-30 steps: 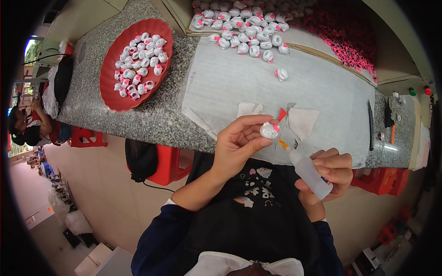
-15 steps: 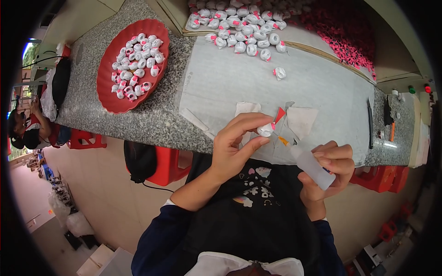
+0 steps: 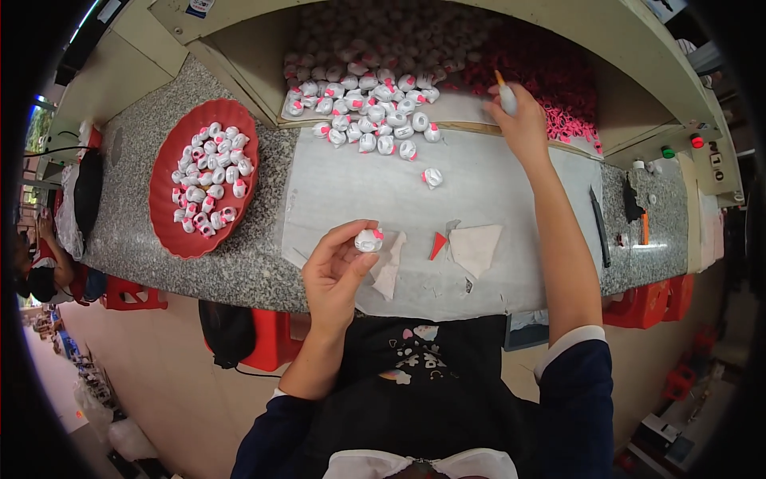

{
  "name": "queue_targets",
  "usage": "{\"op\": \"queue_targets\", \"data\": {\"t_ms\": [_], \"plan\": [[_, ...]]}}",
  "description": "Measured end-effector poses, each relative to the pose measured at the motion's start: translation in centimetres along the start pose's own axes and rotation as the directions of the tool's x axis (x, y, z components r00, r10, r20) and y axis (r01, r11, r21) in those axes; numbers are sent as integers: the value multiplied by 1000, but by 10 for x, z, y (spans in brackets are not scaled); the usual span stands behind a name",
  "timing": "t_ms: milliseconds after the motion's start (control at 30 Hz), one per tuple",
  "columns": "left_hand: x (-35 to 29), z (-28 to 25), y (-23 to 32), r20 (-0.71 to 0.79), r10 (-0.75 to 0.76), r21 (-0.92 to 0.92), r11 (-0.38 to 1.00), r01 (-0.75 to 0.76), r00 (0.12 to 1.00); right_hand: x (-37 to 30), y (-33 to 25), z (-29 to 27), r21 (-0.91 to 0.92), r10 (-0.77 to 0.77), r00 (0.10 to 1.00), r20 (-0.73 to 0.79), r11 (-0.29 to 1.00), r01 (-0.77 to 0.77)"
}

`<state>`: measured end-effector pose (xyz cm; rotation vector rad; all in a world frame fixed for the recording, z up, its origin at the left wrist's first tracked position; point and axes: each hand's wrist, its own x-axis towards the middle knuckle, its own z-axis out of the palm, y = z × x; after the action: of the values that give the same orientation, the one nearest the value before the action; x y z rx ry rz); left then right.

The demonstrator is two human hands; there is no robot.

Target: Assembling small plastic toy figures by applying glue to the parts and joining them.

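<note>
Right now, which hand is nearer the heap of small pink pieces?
Right. The right hand, holding the white bottle, is at the left side of the heap; the left hand, holding a white-and-pink piece, is well left and much lower in view.

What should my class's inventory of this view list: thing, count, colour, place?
counter: one, grey, middle
shelf: one, cream, back
sheet: one, whitish, on counter
tray: one, red, counter's left
tray heads: many, white/pink, in tray
heaped heads: many, white/pink, shelf and sheet
loose head: one, white/pink, on sheet
held head: one, white/pink, in left hand
bottle: one, whitish with orange tip, in right hand
pink pieces: many, pink, shelf's right
scraps: two, pale, on sheet
triangle: one, red, between scraps
rod: one, black, sheet's right
stools: several, red, below counter
co-worker: one, red/black clothes, far left
left hand: one, bare, sheet's front
right hand: one, bare, near shelf
</note>
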<state>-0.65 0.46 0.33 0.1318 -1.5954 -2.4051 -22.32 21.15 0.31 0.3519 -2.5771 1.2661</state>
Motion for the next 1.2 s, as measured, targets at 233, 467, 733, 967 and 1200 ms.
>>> {"op": "queue_targets", "data": {"t_ms": [233,467,733,967,1200], "plan": [[-4,-4,0,16,-32,-13,999,32,999,20,6,10,-440,-96,995,14,893,93],[-4,6,-3,64,-63,-57,996,67,996,-68,-41,-19,542,246,925,290,754,-371],[-9,15,-8,147,-147,-150,974,169,978,-155,-82,-6,711,301,862,408,488,-507],[-18,21,-10,173,-177,-195,958,209,969,-172,-85,12,825,302,902,308,388,-411],[-24,27,-7,122,-178,-215,956,202,976,-179,-85,27,503,-42,995,-95,860,85]]}}
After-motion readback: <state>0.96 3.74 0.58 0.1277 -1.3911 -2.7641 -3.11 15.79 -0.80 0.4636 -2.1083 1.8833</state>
